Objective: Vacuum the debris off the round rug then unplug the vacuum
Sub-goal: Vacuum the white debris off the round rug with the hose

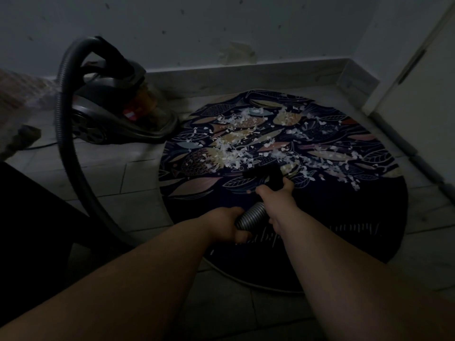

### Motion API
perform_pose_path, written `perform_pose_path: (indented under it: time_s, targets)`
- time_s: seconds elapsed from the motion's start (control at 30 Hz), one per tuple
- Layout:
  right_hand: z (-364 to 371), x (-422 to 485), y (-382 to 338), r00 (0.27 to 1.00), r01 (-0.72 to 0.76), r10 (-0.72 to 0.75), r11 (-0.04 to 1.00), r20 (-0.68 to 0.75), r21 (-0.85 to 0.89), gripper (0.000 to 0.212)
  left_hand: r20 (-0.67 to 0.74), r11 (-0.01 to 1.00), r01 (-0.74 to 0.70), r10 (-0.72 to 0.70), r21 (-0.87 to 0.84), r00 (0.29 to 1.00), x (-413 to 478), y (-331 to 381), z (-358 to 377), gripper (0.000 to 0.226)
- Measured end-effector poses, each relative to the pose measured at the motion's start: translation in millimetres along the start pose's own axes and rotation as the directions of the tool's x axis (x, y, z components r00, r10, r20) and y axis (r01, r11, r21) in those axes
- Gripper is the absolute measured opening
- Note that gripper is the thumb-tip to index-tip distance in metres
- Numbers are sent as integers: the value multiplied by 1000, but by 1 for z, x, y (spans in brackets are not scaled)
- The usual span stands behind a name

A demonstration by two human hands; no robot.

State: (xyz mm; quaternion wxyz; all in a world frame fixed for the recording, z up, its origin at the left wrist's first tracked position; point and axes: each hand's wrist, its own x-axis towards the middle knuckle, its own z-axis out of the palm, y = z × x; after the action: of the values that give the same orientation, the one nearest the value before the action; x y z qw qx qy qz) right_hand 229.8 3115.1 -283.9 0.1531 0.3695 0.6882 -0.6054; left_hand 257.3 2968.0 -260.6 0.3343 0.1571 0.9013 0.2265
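Rug point(369, 217) is round and dark with a fish and leaf print, lying flat on the tiled floor point(110, 173) close to the far wall point(221, 25). White paper-like debris point(236, 148) is scattered all over its far half, while the near half looks pretty bare. The vacuum point(118, 114) sits on the floor just off the rug's far left edge, right by the baseboard point(246, 75). Its ribbed hose point(61, 114) arches up out of the top, loops down the left side and comes round to the hands. The left hand point(226, 227) has its fingers wrapped around the hose over the near part of the rug. Just beyond it, the right hand point(278, 195) grips the black nozzle point(258, 174), whose tip is down at the near edge of the debris. It's really dim here, so finer detail is hard to tell.
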Motion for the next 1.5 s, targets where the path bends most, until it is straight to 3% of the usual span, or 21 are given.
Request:
perform_pose_path:
  time_s: [0.27,0.53,0.93,1.5]
  targets:
    - [-37,6,5,994,-22,30,997,-105,76,83,36,999,-41,40,11,999,19,27,11,49]
    - [-75,14,11,983,-51,79,985,-165,164,82,71,994,-103,101,28,992,34,55,20,75]
    - [-118,20,17,964,-56,106,978,-246,203,81,128,975,-204,192,86,973,51,90,31,59]
    - [-181,30,28,935,-27,138,946,-326,323,82,205,946,-291,260,140,944,89,142,53,59]
